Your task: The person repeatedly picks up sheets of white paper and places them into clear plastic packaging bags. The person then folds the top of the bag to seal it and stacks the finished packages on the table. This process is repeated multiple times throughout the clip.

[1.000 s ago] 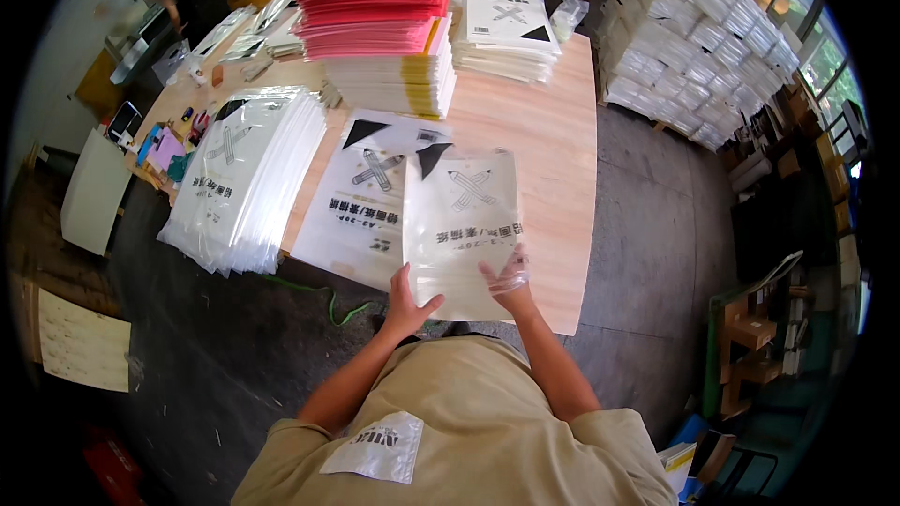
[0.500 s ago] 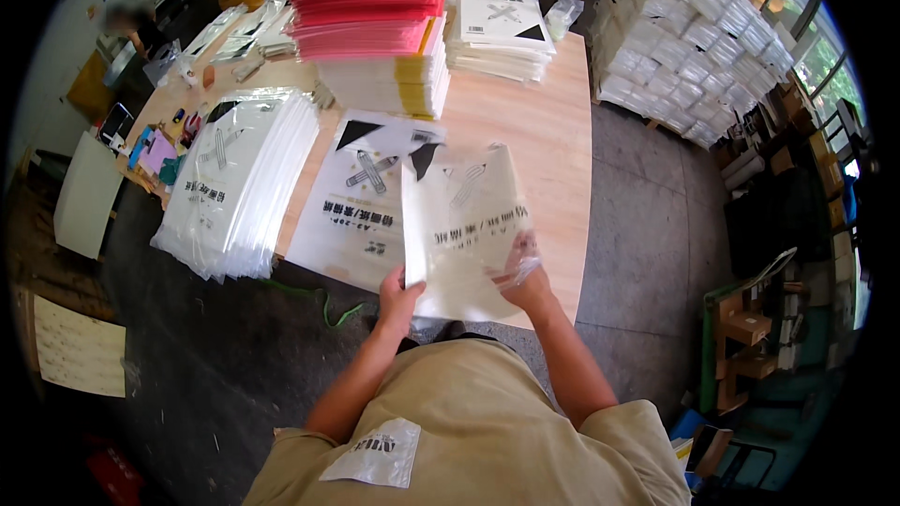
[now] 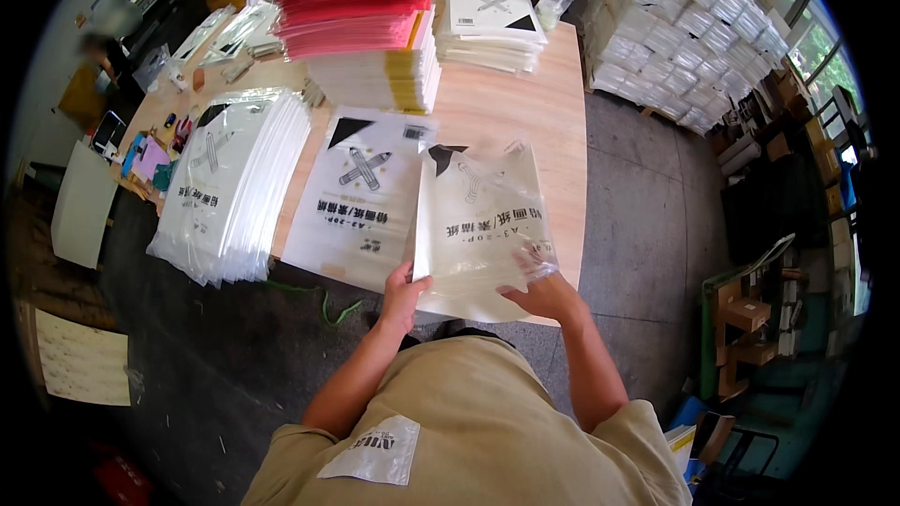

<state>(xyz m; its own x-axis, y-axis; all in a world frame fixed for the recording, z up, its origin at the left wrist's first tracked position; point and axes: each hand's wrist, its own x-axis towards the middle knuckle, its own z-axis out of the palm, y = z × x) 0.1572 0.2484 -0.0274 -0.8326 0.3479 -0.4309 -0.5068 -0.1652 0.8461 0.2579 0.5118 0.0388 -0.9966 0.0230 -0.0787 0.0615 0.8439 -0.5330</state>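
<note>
My left hand is closed on the lower left edge of a white drawing paper pack in a clear plastic bag, thumb on top. The pack, printed with crossed pencils and a black corner, tilts above the table's near edge. My right hand lies at its lower right corner, fingers stretched out and seen through loose clear film. Whether those fingers are inside the bag or behind it, I cannot tell. Left of the pack a printed cover sheet lies flat, its right side partly covered.
A leaning stack of bagged packs stands at the left. Behind are a tall pile of red and pink folders and another pack stack. Wrapped bundles rise beyond the table's right side. People stand at the far side.
The pack has shifted right and lies flatter, its print showing more fully. Both hands have moved slightly right with it, and the right fingers have spread under the film.
</note>
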